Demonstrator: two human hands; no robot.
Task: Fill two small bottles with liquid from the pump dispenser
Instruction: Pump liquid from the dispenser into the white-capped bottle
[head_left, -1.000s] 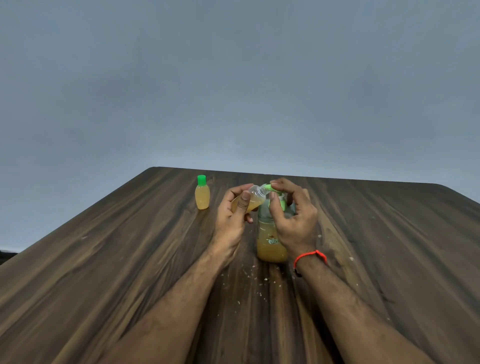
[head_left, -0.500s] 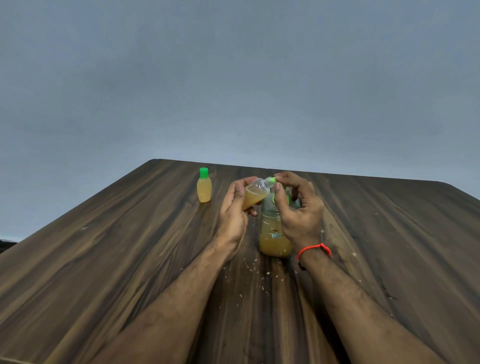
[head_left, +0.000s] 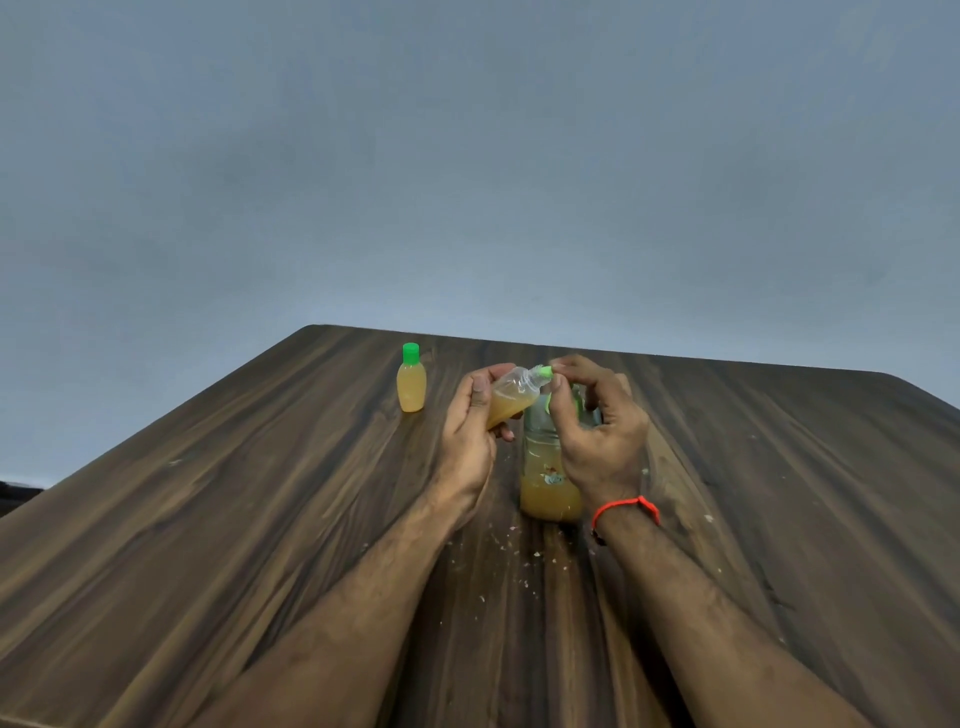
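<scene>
- On the wooden table (head_left: 218, 519), near the middle, the left hand (head_left: 470, 436) grips a small bottle (head_left: 511, 397), tilted with its neck pointing up and to the right; amber liquid fills its lower part.
- The right hand (head_left: 597, 431) pinches a green cap (head_left: 545, 370) at that bottle's mouth between thumb and fingertips — whether the cap is seated on the neck or only touching it cannot be told.
- Just behind both hands stands the pump dispenser (head_left: 550, 488), upright, clear-walled, with amber liquid in its lower half; its pump head is mostly hidden by the right hand.
- A second small bottle (head_left: 411, 387) stands upright far left of the hands, well apart from them, capped in green and nearly full of amber liquid.
- Edges: the far edge of the table runs close behind the hands and the capped bottle, with rounded corners at far left and far right; beyond it is a plain grey wall (head_left: 467, 156).
- Open room: broad bare wood lies left and right of the forearms, wider toward the near side.
- Small pale crumbs (head_left: 511, 545) are scattered on the wood just near of the dispenser.
- Labels: the dispenser bears a small printed sticker (head_left: 551, 477) — too small to read; no other writing is legible.
- A red thread band (head_left: 626, 506) circles the right wrist.
</scene>
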